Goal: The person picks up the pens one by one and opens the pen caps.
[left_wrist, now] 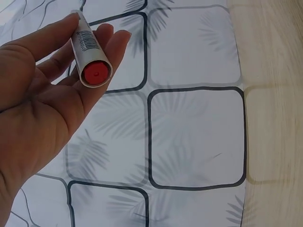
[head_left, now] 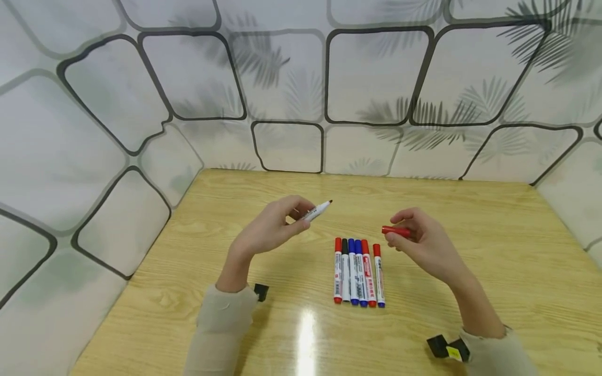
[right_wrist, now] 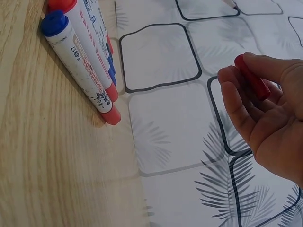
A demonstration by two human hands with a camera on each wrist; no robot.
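My left hand [head_left: 270, 227] pinches an uncapped white marker [head_left: 317, 210] above the table, its dark tip pointing up and to the right. In the left wrist view the barrel shows a barcode and a red end plug [left_wrist: 96, 74]. Across from it, my right hand [head_left: 432, 248] holds a red marker cap [head_left: 395, 230] between thumb and fingers, apart from the marker. Between and below the hands, several capped markers [head_left: 352, 271] lie side by side in a row. The rightmost, a white marker with a red cap and blue end [head_left: 379, 274], sits slightly apart.
The wood-grain table [head_left: 164, 324] runs back to walls [head_left: 291, 78] covered with a stone-and-leaf pattern. Small black squares [head_left: 261, 292] stick out beside the left cuff, and black pieces with a yellow mark [head_left: 449, 349] beside the right one.
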